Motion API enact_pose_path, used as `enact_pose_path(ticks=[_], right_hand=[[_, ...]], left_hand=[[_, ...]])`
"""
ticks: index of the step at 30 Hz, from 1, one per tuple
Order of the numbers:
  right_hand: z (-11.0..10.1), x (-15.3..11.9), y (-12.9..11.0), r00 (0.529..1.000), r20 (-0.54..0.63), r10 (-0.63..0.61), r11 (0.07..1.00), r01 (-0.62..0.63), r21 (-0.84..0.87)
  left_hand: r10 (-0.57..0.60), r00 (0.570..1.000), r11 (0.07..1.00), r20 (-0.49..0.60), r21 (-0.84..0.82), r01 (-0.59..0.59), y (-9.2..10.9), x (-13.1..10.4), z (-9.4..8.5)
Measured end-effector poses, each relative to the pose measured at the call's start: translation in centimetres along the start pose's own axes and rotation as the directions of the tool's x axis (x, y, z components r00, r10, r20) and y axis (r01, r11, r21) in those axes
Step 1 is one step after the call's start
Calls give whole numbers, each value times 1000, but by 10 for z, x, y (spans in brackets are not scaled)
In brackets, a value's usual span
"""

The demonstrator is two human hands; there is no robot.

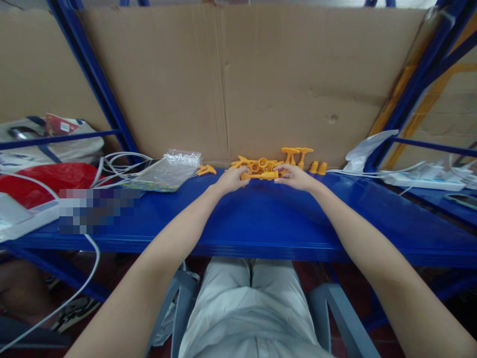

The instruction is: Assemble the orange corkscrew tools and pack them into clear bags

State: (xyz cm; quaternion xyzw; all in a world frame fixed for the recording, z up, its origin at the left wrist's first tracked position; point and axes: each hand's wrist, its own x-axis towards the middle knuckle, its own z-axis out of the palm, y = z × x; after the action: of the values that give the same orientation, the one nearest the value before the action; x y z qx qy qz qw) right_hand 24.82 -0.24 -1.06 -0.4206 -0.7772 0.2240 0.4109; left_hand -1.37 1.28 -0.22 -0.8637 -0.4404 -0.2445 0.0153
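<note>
1. The left hand (233, 181) is pinching the rounded end of a yellow-orange plastic rod (256, 176) between thumb and fingers. The right hand (296, 179) is curving its thumb and fingers around the thicker, cylindrical end. How hard the fingers are pressing, I cannot tell.
2. The rod is lying almost level between both hands, above the far half of the blue metal worktop (261, 214). Probably the hands are holding one end each so that it is staying straight and not turning freely. Whether it is forming one piece or two joined ones, I cannot tell.
3. Just behind the rod, a pile of yellow-orange plastic parts (263, 163) is lying near the far edge, perhaps for being in easy reach of both hands.
4. Beside this pile, to the right, T-shaped yellow-orange pieces (304, 150) are standing with crossbars up; two small cone-like yellow-orange pieces (314, 166) are standing next to them, maybe sorted by shape.
5. Left of the pile, small yellow-orange hooked pieces (206, 170) are lying near the far edge, and a clear plastic bag (166, 174) is resting beyond them, toward the far left corner.
6. Behind the far edge, brown cardboard (223, 89) is standing like a wall, possibly stopping parts from falling.
</note>
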Motion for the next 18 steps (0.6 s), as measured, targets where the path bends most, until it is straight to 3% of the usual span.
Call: enact_pose_path(ticks=[8,18], right_hand=[[2,-2,-10,987,45,155,971,-160,180],[1,-4,-11,971,127,203,964,-221,148]], left_hand=[[2,1000,1000,-31,-23,-2,1,-1,0],[11,1000,999,-29,-34,-12,0,0,0]])
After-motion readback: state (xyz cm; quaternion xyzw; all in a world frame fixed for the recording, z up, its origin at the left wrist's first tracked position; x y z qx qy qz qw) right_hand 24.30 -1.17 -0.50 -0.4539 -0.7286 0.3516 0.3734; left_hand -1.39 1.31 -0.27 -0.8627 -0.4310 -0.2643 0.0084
